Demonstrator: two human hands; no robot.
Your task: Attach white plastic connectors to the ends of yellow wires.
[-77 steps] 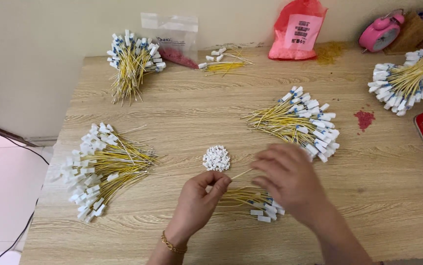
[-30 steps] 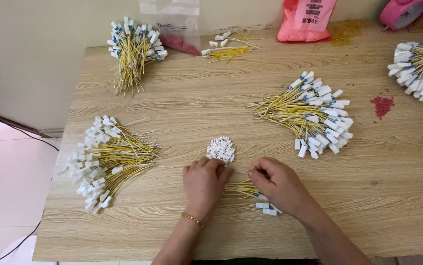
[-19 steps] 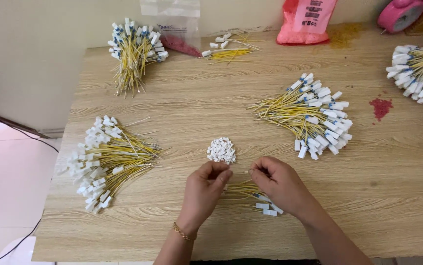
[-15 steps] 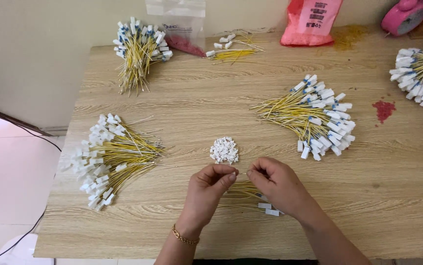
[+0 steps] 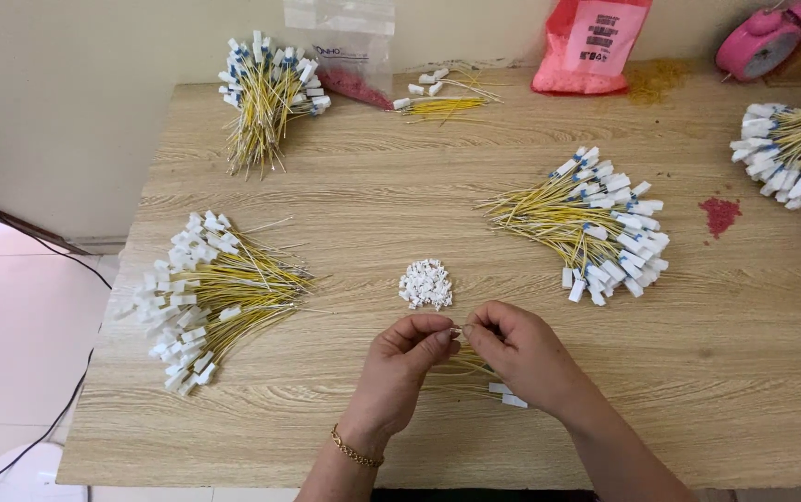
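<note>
Wood-grain laminate covers the surface (image 5: 326, 437), which is set against a pale wall and used as a sorting bench. Nearest the camera, the left hand (image 5: 398, 367) and the right hand (image 5: 521, 351) are brought together just above the surface, fingertips meeting; the grip of each is pinched shut on a small part held between them, too small to be made out clearly, though it appears to be a wire end with a connector. Directly beneath the hands a small bundle of yellow wires (image 5: 470, 376) is kept, close enough to be drawn from without reaching. Just beyond the fingertips a little heap of white connector housings (image 5: 426, 284) is placed, likewise within easy pick. Farther out, larger bundles are fanned apart so that batches stay separate: one with plain white ends at the left (image 5: 205, 293), one with blue-and-white ends at the right (image 5: 595, 228). Along the far edge more bundles (image 5: 265, 88), a clear plastic bag (image 5: 349, 46), a red bag (image 5: 591, 42) and a pink alarm clock (image 5: 758, 42) are parked out of the working zone.
</note>
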